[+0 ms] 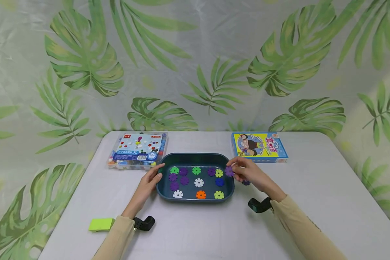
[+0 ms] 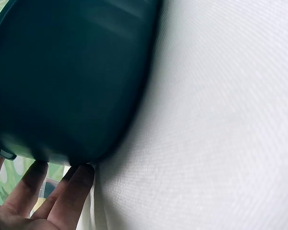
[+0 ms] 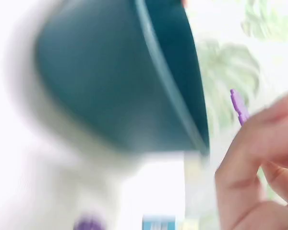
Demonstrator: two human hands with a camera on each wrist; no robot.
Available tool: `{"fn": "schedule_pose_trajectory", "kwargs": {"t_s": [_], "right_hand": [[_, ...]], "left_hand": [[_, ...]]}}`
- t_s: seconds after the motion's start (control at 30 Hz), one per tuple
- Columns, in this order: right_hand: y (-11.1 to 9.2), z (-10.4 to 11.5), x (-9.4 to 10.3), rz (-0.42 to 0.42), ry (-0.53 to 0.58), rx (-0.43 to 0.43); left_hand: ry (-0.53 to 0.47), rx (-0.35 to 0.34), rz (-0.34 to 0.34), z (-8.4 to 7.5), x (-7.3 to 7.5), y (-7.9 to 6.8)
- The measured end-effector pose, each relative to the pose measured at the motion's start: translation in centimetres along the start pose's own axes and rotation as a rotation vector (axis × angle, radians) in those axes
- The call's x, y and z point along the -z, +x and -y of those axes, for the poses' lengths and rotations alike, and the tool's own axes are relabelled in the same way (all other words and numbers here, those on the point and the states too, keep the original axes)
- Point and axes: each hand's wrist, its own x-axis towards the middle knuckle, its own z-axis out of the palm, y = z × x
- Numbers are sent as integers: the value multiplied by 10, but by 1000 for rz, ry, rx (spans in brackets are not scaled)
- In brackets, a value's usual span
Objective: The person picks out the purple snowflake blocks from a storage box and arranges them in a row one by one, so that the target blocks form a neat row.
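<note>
A dark teal basin [image 1: 195, 199] stands on the table with several notched plastic discs lying in it, such as a white disc [image 1: 199, 182], an orange disc [image 1: 200, 194] and a blue disc [image 1: 219, 182]. Over the basin's right rim, my right hand [image 1: 248, 173] pinches a purple snowflake disc [image 1: 229, 171], which appears edge-on in the right wrist view. At the opposite end, my left hand [image 1: 149, 181] rests its fingers against the outer wall; the left wrist view shows the fingertips [image 2: 81, 177] touching it. Another purple disc [image 1: 246, 182] lies partly hidden below my right hand.
Behind the basin on the left lies a clear plastic case [image 1: 138, 150] with a printed label. A blue and yellow box [image 1: 259, 148] lies at the back right. Near my left forearm sits a lime-green block [image 1: 101, 224]. A patterned curtain hangs behind the table.
</note>
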Motion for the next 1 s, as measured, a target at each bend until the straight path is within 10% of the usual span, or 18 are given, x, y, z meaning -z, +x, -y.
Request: {"fn": "schedule_pose_trajectory", "kwargs": {"t_s": [0.47,0.7,1.0], "right_hand": [[-47,-77,83,-172,-220,-262],[-39,-67,75,-221,-279,-211],[-7,-8,17,-110,12,22]], "left_hand": [[27,8,-21,3,1,0],[31,4,-14,3,1,0],[21,-4,-13,5,1,2]]}}
